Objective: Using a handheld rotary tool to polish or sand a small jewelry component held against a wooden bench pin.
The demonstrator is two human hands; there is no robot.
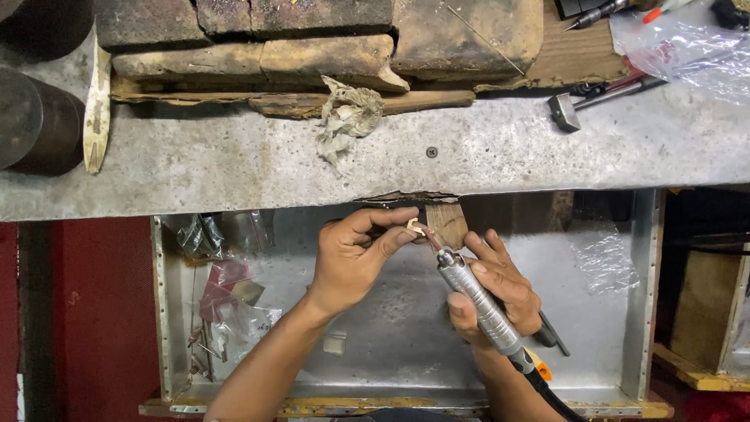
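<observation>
Small clear plastic bags (223, 285), some red inside, at tray's (162, 312) left; crumpled clear bag (687, 43) top right on bench (234, 168).

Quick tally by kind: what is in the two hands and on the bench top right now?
Rotary handpiece, in right hand: 1
Small metal piece, in left hand: 1
Crumpled rag: 1
Small hammer: 1
Dark cylinders: 2
Total: 6

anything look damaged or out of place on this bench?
Yes. The metal benchtop is pitted and its front edge is torn and ragged above the wooden peg. A crumpled rag lies loose by chipped, cracked bricks. The left hand pinches a small metal piece; the right hand holds a rotary handpiece to it.
</observation>
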